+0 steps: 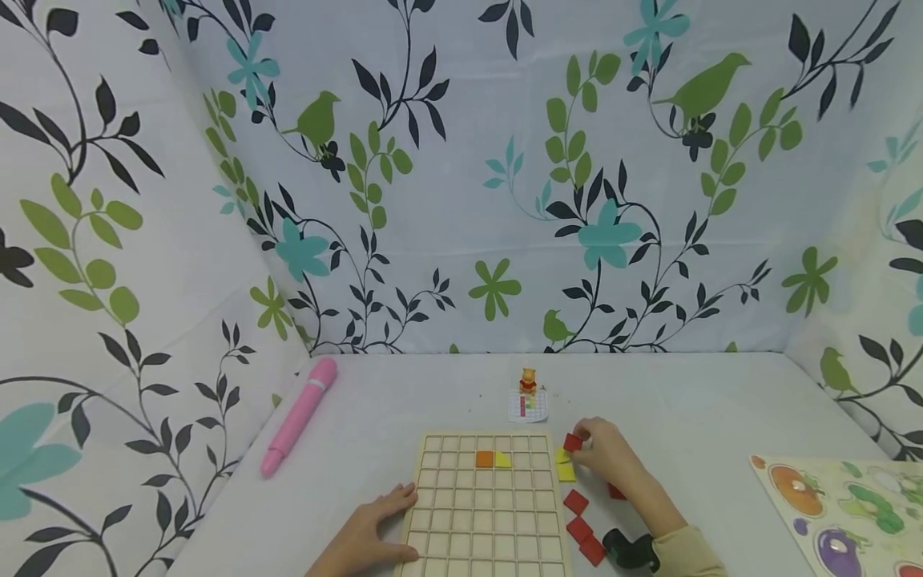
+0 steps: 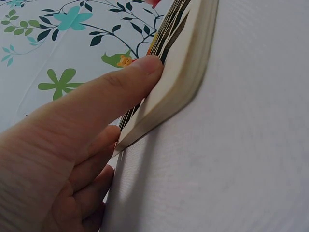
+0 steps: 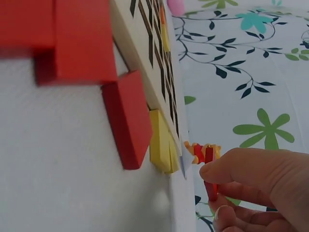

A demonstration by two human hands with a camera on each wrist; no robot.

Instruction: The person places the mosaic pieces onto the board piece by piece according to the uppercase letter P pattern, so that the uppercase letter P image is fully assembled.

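My right hand (image 1: 609, 453) pinches a red square tile (image 1: 573, 442) between thumb and fingers, just off the board's upper right corner. In the right wrist view the tile (image 3: 210, 174) is seen edge-on, raised off the table. The wooden grid board (image 1: 485, 513) lies flat, with an orange tile (image 1: 485, 459) and a yellow tile (image 1: 503, 459) side by side in an upper row. At the board's left edge rests my left hand (image 1: 368, 533). Its thumb (image 2: 120, 82) touches the rim in the left wrist view. Yellow tiles (image 1: 566, 471) lie beside the board, under the right hand.
Several loose red tiles (image 1: 579, 529) lie right of the board, near a black wrist strap (image 1: 629, 551). Behind the board stand a small bear figure (image 1: 529, 381) and a patterned grid card (image 1: 528, 407). A pink marker-shaped object (image 1: 299, 418) lies left; a vegetable picture sheet (image 1: 844, 513) lies right.
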